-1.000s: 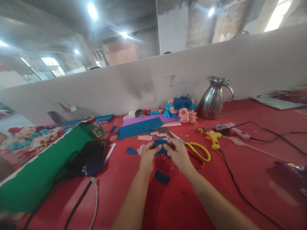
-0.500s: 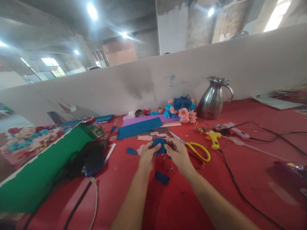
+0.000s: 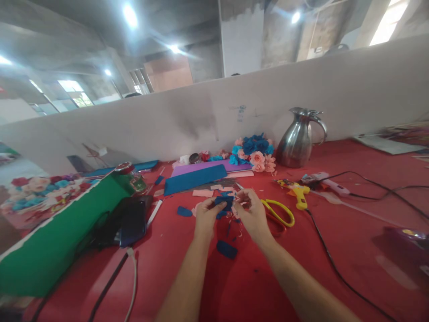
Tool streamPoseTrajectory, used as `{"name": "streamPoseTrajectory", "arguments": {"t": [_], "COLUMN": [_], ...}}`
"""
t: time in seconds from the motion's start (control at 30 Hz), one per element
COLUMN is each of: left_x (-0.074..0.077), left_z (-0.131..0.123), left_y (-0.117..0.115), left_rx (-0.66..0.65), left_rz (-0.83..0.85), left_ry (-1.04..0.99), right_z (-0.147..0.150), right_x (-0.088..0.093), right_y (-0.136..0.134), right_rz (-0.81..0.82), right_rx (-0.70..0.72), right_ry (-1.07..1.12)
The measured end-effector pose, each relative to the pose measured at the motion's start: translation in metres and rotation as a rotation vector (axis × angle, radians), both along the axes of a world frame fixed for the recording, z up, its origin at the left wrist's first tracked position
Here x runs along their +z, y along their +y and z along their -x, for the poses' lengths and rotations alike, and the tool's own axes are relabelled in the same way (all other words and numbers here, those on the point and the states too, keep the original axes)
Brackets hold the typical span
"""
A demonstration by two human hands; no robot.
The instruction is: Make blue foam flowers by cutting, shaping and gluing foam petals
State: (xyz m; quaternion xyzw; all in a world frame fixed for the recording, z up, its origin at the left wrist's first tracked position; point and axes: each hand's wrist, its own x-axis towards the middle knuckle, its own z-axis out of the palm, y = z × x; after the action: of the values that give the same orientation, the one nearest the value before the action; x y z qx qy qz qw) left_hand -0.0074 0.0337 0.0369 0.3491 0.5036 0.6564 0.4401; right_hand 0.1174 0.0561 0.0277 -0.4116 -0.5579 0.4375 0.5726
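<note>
A small dark blue piece of crepe paper [image 3: 224,203] is held up over the table between my hands. My left hand [image 3: 205,217] pinches its left side, thumb in front. At its right edge are the thumb and fingertips of my right hand [image 3: 252,214], closed on it as far as I can see. Behind my right hand lie scissors with yellow handles [image 3: 288,213], their blades mostly hidden. Another blue paper piece [image 3: 227,249] lies below my hands, and one more [image 3: 184,211] to the left. Pink and blue scraps lie under my fingers.
A bunch of blue and pink paper flowers [image 3: 256,152] stands near a steel jug [image 3: 296,141]. Yellow glue gun [image 3: 300,194] and its cord are at right. Blue paper strip [image 3: 196,179] lies behind. At left are a phone [image 3: 133,223], green box [image 3: 73,228] and cables.
My right fingers have shifted slightly along the right edge of the blue paper, and the piece now looks flatter and more folded. My left hand has barely moved.
</note>
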Motion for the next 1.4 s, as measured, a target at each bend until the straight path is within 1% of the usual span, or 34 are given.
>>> {"name": "streamPoseTrajectory", "arguments": {"t": [0.13,0.4,0.63,0.97,1.2,1.3,1.4], "left_x": [-0.0020,-0.0042,-0.0077,-0.0007,-0.0037,-0.0040,-0.0023], "left_z": [0.0004,0.0000,0.0004,-0.0018,-0.0006,-0.0001,-0.0002], "left_y": [0.0005,0.0007,0.0023,-0.0002,0.0008,0.0005,-0.0008], "left_rx": [-0.023,-0.077,-0.095,-0.091,-0.103,-0.122,-0.172], "left_rz": [-0.004,-0.008,-0.007,0.027,0.021,0.014,0.007], "left_ry": [-0.018,-0.049,-0.072,-0.085,-0.079,-0.067,-0.055], "right_z": [-0.0006,0.0027,0.0041,0.0032,0.0014,0.0007,0.0001], "right_x": [0.0019,0.0030,-0.0007,0.0013,0.0034,0.0033,0.0025], "right_y": [-0.0005,-0.0028,-0.0011,-0.0034,-0.0045,-0.0044,-0.0041], "right_rz": [-0.006,0.032,-0.006,-0.027,-0.045,-0.042,-0.063], "right_rx": [0.018,0.057,0.056,0.047,0.035,0.039,0.036], "right_ry": [-0.043,0.007,0.040,-0.020,-0.067,-0.088,-0.137]}}
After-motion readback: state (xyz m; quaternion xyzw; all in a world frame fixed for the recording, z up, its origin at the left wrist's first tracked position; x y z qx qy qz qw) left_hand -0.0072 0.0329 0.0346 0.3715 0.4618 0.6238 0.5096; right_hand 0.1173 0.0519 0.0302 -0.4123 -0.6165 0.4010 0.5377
